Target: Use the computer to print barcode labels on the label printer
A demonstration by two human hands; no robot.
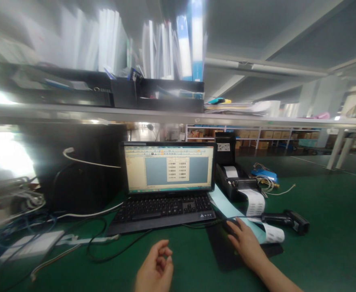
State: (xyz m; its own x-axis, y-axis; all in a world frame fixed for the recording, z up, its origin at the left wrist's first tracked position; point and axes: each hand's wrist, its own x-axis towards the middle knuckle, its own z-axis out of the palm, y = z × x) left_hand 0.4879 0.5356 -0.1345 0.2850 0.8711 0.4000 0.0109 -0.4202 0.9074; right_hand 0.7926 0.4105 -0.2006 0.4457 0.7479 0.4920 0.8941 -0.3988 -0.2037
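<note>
Green desk (317,227), laptop (168,170) showing barcode labels. My right hand (247,242) lies flat on the mouse (230,225), grip loose; left hand (155,267) curled, empty. Looks like label printing; next needs a careful click.

Left hand (155,265) loosely curled; right hand (247,243) flat, palm down.

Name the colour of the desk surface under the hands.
Dark green desk surface, clearest in the head view.
</note>
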